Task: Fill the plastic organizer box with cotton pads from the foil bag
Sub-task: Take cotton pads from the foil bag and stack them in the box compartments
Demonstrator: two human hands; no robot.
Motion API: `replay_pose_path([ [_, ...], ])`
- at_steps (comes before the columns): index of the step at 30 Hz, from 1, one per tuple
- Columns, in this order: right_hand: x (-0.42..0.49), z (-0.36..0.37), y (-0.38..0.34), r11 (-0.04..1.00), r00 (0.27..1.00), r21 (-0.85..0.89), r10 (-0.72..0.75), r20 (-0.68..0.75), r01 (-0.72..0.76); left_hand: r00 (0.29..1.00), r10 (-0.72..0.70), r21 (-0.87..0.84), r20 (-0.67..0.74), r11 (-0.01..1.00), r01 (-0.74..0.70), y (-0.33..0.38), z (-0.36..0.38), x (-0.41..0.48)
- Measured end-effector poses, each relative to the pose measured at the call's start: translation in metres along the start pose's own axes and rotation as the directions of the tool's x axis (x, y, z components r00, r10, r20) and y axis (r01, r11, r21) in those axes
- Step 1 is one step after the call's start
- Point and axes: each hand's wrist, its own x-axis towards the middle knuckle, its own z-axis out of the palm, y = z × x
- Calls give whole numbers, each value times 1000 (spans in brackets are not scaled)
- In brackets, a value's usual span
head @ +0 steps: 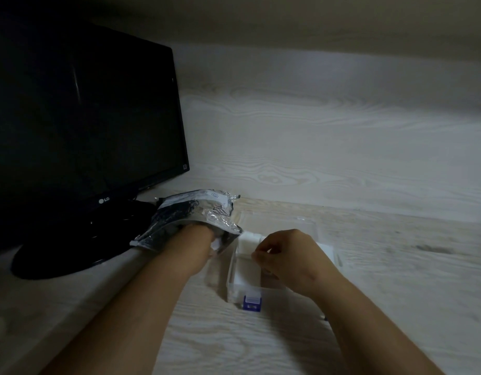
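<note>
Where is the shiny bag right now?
In the head view the foil bag lies left of centre on the desk, between the black monitor and the clear organizer box, with the left hand pushed inside it.

Monitor (79,117) and base (71,255) block left; foil bag (198,212) crowds organizer box (231,269) far-left corner; desk (396,266) right open.

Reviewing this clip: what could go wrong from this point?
The left hand is deep in the foil bag, which nothing holds down; pulling out could drag the bag or scatter pads. The right hand pinches cotton pads at the far end of the box; the space nearer the blue latch looks unfilled, so they may topple once released.
</note>
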Motion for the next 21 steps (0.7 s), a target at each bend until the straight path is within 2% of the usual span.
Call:
replay_pose_path([
  [5,0,1,0,1000,1000,-7,-9,-6,9,993,68,17,-96,998,-66,1,2,-7],
  [15,0,1,1,1000,1000,-8,-14,-4,14,993,80,-69,-82,994,-85,-4,1,-2],
  [21,-1,0,-1,1000,1000,-3,-6,-6,6,987,98,91,-124,992,-87,0,9,0],
])
